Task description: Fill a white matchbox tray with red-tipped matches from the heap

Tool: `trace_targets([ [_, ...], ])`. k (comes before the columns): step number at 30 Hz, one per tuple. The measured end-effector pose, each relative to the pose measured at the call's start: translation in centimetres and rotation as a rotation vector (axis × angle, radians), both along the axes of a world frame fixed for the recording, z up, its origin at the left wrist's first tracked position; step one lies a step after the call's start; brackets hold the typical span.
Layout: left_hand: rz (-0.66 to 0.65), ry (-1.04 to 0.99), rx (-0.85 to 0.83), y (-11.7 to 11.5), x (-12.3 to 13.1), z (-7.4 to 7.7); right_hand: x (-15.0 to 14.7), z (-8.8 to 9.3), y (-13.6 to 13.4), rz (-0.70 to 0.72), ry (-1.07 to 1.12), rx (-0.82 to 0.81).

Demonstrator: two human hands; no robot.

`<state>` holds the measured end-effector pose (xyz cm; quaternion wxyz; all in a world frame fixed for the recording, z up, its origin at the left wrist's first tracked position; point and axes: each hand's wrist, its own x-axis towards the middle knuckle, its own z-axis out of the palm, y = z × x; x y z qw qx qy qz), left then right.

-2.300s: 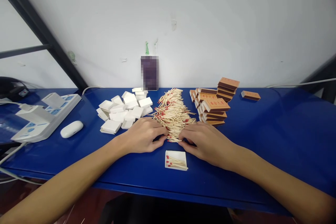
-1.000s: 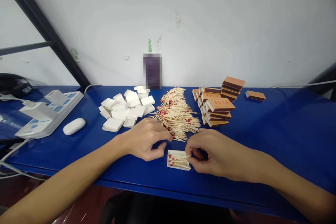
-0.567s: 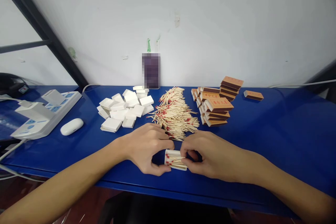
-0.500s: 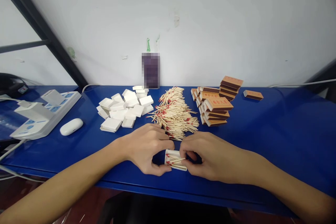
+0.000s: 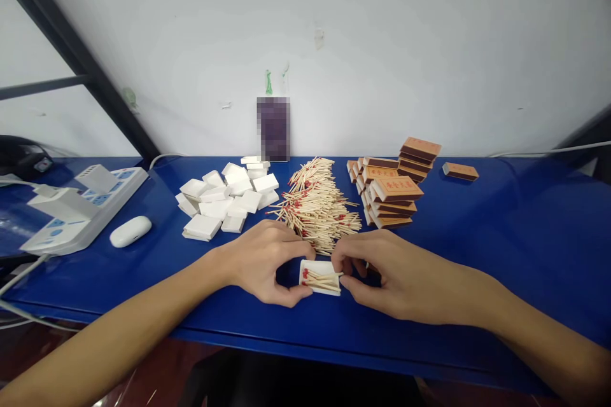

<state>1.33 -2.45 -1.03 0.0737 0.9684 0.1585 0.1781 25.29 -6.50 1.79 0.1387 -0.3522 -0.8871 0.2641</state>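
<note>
Tray point(image 5: 319, 265) sits on the blue table point(image 5: 501, 222), just in front of the match pile point(image 5: 321, 203), with a few matches point(image 5: 321, 280) in it, red heads pointing left. From my remote seat I see the left hand point(image 5: 272, 261) palm down, thumb and index finger bent into a loose C that pinches the tray's left end front to back. Right hand point(image 5: 401, 273) is half curled, thumb and index tips close together at the tray's right end, by the bare match ends; I can't tell if it's gripping anything. Both forearms point(image 5: 119, 338) angle inward. White trays point(image 5: 229, 197) lie heaped left of the pile, matchboxes point(image 5: 391, 189) stacked right.
</note>
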Motion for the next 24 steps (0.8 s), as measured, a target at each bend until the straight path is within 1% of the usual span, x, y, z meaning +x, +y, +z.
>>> trace_targets([
  [5,-0.006,0.013,-0.007,0.1,0.0,-0.1,0.1,-0.4,0.2,0.049,0.009,-0.048],
  [13,-0.040,0.080,-0.095,0.1,-0.3,-0.1,0.0,-0.7,0.5,0.092,-0.031,-0.165],
  [19,-0.035,0.084,-0.106,0.0,-0.2,-0.3,-0.3,-1.3,0.7,0.104,0.001,-0.182],
  [24,-0.039,0.077,-0.093,0.1,-0.1,-0.2,-0.4,-1.5,0.8,0.122,0.017,-0.127],
])
